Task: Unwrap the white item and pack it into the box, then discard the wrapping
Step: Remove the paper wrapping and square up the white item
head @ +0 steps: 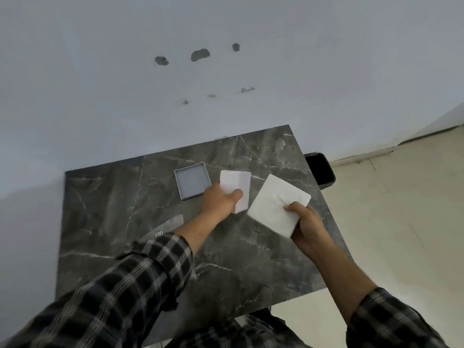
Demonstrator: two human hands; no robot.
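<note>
A white box (237, 183) stands on the dark marble table (113, 209), and my left hand (221, 199) is closed around its near side. Just right of it, my right hand (307, 223) pinches the near corner of a square white stack of soft tissue-like sheets (273, 204), held tilted just above the table. A shallow grey lid or tray (192, 180) lies flat to the left of the box. A clear piece of wrapping film (168, 224) lies on the table beside my left forearm.
A black bin (320, 169) stands on the floor past the table's far right edge. A white wall (175, 96) runs behind the table. Pale tiled floor (401, 222) lies to the right.
</note>
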